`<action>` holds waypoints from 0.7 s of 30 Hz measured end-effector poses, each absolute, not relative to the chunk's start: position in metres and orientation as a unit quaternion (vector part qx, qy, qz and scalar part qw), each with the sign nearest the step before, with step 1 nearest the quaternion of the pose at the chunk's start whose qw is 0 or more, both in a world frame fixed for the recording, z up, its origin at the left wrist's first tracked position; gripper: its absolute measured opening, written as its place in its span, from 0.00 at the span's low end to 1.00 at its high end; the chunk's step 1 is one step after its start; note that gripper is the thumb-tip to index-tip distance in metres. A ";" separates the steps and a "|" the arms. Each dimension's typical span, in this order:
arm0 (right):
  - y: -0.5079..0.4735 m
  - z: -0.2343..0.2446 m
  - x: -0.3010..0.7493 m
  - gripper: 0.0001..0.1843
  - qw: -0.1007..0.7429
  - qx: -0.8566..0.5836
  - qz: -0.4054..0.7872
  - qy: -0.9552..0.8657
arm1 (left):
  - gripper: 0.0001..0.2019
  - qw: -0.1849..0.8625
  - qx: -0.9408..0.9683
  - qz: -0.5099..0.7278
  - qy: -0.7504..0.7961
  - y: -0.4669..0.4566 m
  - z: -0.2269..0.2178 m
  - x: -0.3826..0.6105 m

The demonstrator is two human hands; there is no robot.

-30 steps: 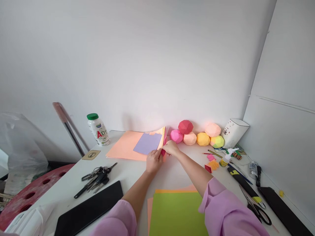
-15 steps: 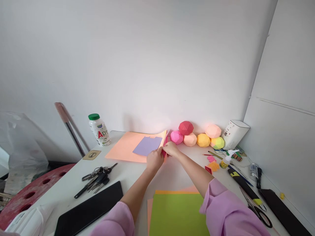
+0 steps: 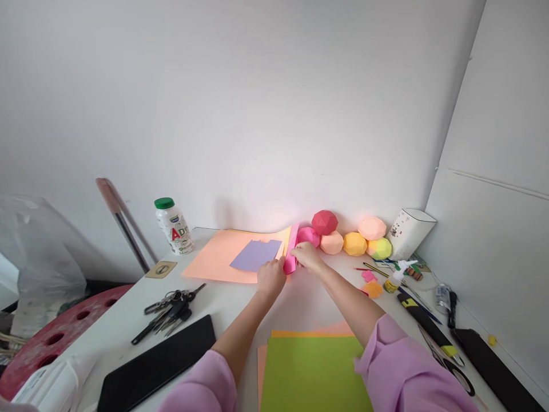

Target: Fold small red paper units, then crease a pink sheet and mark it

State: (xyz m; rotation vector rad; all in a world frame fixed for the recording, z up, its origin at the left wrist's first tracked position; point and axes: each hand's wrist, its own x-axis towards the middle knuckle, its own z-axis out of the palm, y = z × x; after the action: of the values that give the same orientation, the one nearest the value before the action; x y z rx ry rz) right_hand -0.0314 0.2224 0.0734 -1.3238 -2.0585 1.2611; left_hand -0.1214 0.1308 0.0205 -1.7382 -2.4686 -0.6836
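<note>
A stack of coloured paper [image 3: 218,254] lies at the back of the white table [image 3: 231,309], peach on top with a purple piece [image 3: 255,254] on it. My left hand [image 3: 271,277] presses down on the stack's right edge, fingers closed on it. My right hand [image 3: 307,255] pinches a bright pink sheet [image 3: 291,252] and holds it up on edge out of the stack's right side. Close behind that hand sits a pink paper ball [image 3: 307,234].
More paper balls [image 3: 354,242] line the wall beside a white box [image 3: 407,232]. A green sheet [image 3: 313,372] lies near me. Keys [image 3: 169,312], a black tablet [image 3: 156,366] and a bottle [image 3: 173,225] are left. Scissors [image 3: 448,357], glue [image 3: 394,277] and pens are right.
The lifted sheets have dropped flat onto the stack. My right hand has drawn the pink sheet out to the right and raised it on edge.
</note>
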 end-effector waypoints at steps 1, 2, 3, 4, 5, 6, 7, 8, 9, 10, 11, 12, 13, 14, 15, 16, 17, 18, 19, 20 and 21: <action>0.223 0.079 -0.029 0.15 0.197 -0.470 0.447 -0.735 | 0.13 0.023 -0.557 -0.223 -0.800 0.131 0.021 -0.122; 0.225 0.084 -0.027 0.14 0.200 -0.468 0.445 -0.737 | 0.14 0.024 -0.552 -0.226 -0.802 0.130 0.022 -0.122; 0.226 0.088 -0.026 0.13 0.202 -0.466 0.442 -0.739 | 0.15 0.026 -0.548 -0.230 -0.804 0.130 0.023 -0.122; 0.228 0.093 -0.025 0.13 0.205 -0.464 0.439 -0.742 | 0.16 0.029 -0.543 -0.235 -0.805 0.130 0.024 -0.123; 0.229 0.097 -0.024 0.12 0.208 -0.462 0.436 -0.744 | 0.17 0.031 -0.541 -0.240 -0.806 0.129 0.025 -0.123; 0.230 0.101 -0.024 0.12 0.211 -0.459 0.431 -0.748 | 0.17 0.034 -0.540 -0.243 -0.805 0.129 0.027 -0.123; 0.231 0.105 -0.024 0.12 0.214 -0.457 0.426 -0.751 | 0.18 0.036 -0.540 -0.246 -0.804 0.128 0.028 -0.122; 0.232 0.108 -0.024 0.12 0.216 -0.454 0.421 -0.755 | 0.18 0.038 -0.542 -0.247 -0.803 0.128 0.029 -0.122; 0.232 0.111 -0.024 0.12 0.219 -0.451 0.415 -0.759 | 0.18 0.039 -0.544 -0.248 -0.801 0.128 0.030 -0.122; 0.232 0.115 -0.024 0.13 0.222 -0.448 0.411 -0.763 | 0.19 0.040 -0.546 -0.248 -0.799 0.128 0.031 -0.121; 0.231 0.118 -0.024 0.13 0.224 -0.445 0.407 -0.766 | 0.19 0.042 -0.548 -0.247 -0.798 0.128 0.032 -0.121; 0.230 0.120 -0.023 0.14 0.226 -0.443 0.404 -0.768 | 0.19 0.043 -0.548 -0.246 -0.798 0.128 0.033 -0.121; 0.229 0.123 -0.023 0.14 0.226 -0.441 0.402 -0.770 | 0.19 0.045 -0.548 -0.244 -0.799 0.128 0.033 -0.121; 0.227 0.126 -0.022 0.14 0.227 -0.440 0.400 -0.771 | 0.19 0.046 -0.548 -0.242 -0.800 0.128 0.034 -0.120; 0.226 0.128 -0.021 0.14 0.227 -0.439 0.400 -0.772 | 0.19 0.048 -0.546 -0.239 -0.801 0.128 0.035 -0.120; 0.224 0.129 -0.020 0.14 0.227 -0.438 0.400 -0.772 | 0.19 0.049 -0.545 -0.236 -0.803 0.128 0.035 -0.120; 0.223 0.130 -0.020 0.14 0.227 -0.438 0.400 -0.772 | 0.19 0.049 -0.543 -0.234 -0.805 0.127 0.036 -0.120; 0.221 0.130 -0.019 0.14 0.228 -0.438 0.401 -0.772 | 0.19 0.049 -0.543 -0.231 -0.806 0.127 0.037 -0.120; 0.220 0.130 -0.019 0.13 0.228 -0.438 0.402 -0.771 | 0.19 0.049 -0.543 -0.228 -0.807 0.127 0.037 -0.119; 0.218 0.129 -0.020 0.13 0.227 -0.439 0.403 -0.770 | 0.20 0.048 -0.544 -0.225 -0.807 0.127 0.038 -0.118; 0.217 0.127 -0.020 0.13 0.226 -0.439 0.406 -0.769 | 0.20 0.047 -0.546 -0.223 -0.806 0.126 0.039 -0.118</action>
State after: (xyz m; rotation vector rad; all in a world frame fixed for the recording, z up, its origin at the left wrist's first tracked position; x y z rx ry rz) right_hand -0.0204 0.2169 0.1270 -1.2117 -2.1197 1.1208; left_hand -0.1178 0.1264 0.0386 -1.6653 -2.4593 -0.6795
